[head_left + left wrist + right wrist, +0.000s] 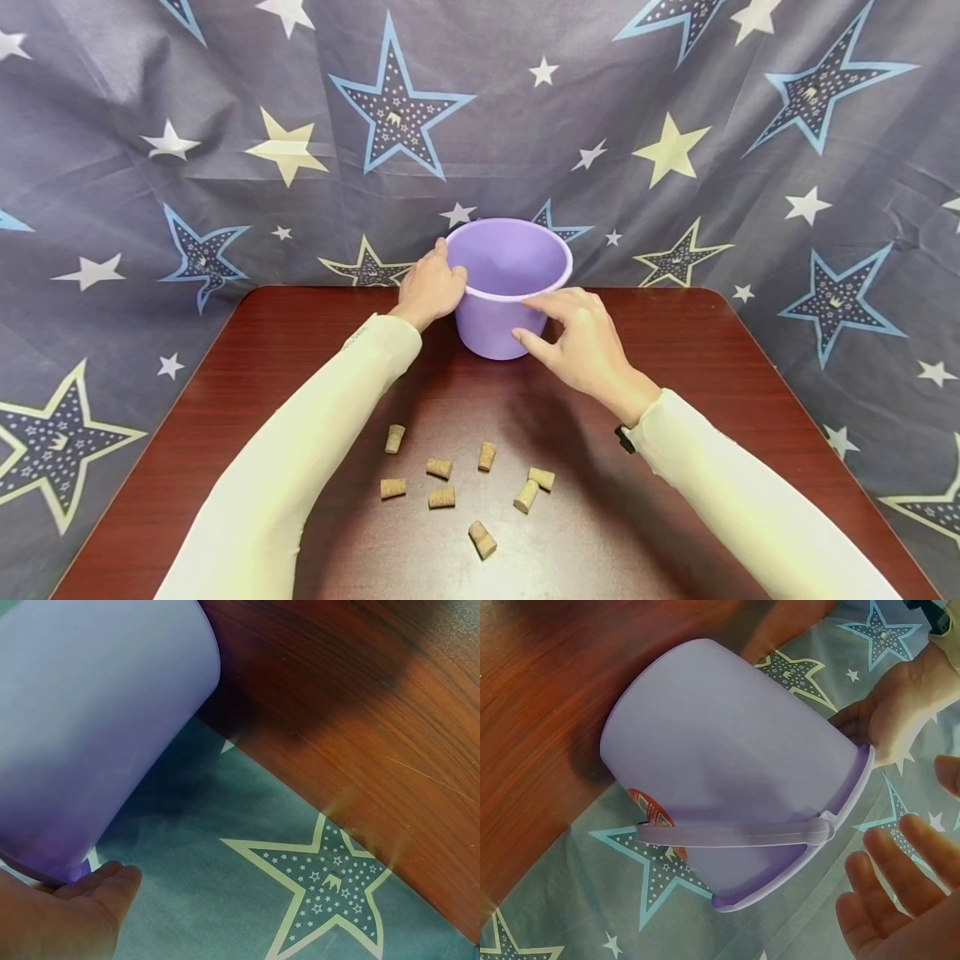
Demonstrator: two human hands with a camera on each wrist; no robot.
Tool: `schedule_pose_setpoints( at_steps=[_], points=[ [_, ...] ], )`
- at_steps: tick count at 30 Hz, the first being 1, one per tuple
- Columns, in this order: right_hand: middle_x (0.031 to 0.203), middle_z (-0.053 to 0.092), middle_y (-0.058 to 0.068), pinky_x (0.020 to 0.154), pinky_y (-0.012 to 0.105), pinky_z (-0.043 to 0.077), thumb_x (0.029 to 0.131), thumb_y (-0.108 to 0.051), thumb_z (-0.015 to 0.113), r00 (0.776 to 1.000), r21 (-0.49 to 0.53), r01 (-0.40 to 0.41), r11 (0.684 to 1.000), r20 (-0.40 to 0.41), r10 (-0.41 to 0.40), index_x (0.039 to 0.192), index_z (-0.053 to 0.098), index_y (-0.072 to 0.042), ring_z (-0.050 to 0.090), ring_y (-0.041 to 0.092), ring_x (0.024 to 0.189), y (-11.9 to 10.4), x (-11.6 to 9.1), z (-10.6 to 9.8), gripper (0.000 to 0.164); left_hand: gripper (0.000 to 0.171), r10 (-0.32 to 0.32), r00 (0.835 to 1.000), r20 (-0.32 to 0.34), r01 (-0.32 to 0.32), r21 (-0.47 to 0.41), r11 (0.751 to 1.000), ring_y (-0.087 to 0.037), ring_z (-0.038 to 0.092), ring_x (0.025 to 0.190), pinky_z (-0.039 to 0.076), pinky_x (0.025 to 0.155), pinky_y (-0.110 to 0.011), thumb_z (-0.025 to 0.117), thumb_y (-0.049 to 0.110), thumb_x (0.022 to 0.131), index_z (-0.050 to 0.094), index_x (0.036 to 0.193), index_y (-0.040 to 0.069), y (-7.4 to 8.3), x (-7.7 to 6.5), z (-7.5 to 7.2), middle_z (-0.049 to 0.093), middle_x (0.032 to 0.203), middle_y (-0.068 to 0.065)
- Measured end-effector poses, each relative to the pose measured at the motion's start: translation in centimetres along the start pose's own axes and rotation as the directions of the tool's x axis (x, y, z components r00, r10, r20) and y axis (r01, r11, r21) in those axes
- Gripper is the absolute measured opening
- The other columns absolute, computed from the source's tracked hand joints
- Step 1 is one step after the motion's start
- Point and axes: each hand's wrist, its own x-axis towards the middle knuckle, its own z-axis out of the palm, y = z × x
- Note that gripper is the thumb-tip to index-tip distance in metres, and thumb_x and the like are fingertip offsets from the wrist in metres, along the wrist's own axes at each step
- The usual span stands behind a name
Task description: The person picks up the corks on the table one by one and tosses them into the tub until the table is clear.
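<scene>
A lilac plastic bucket [491, 329] is at the back edge of the table, its mouth facing up. My left hand [433, 287] grips the left side of its rim, the thumb at the near side. In the right wrist view, the left hand's fingers [846, 720] reach the bucket's outer wall just under the rim. My right hand [588, 342] hovers by the near right of the rim, fingers extended and thumb apart. A gap shows between its fingertips [851, 862] and the bucket in the right wrist view. A lilac handle [735, 835] hangs along the bucket's side.
Several corks lie scattered on the brown table [300, 367] nearer to me, among them a cork [394, 439] at the left and a cork [527, 497] touching another at the right. Behind the table hangs a grey star-patterned cloth [510, 150].
</scene>
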Motion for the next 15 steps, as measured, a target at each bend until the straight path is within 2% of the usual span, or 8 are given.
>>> schedule_pose_setpoints(
  at_steps=[15],
  points=[
    [0.104,0.076,0.006,0.096,0.046,0.044,0.078,-0.028,0.089,0.998,0.007,0.061,0.998,0.021,-0.061,0.114,0.078,-0.006,0.064,0.025,0.103,-0.2,-1.6,-0.1,0.044,0.073,-0.004,1.0,0.003,0.004,0.002,1.0,-0.037,0.044,0.142,0.037,0.113,-0.052,0.039,0.034,0.099,0.022,0.163,0.003,0.0,0.0,-0.1,0.041,0.16,-0.014]
  ],
)
